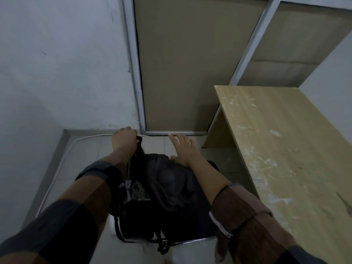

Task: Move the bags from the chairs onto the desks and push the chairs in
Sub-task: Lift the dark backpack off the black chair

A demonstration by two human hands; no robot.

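Observation:
A dark backpack point(171, 183) sits on a black chair point(202, 221) with a chrome frame, right below me. My left hand point(124, 139) is closed around the backpack's top strap, which is pulled up taut. Fingers spread, my right hand point(183, 149) rests flat on the top of the backpack. A light wooden desk point(285, 149) stands just right of the chair, its top scuffed with white marks.
A white wall runs along the left. Ahead is a brown panel in a pale metal frame point(137, 73). A white cable point(62, 164) lies along the tiled floor by the skirting. The desk's side panel point(219, 130) faces the chair.

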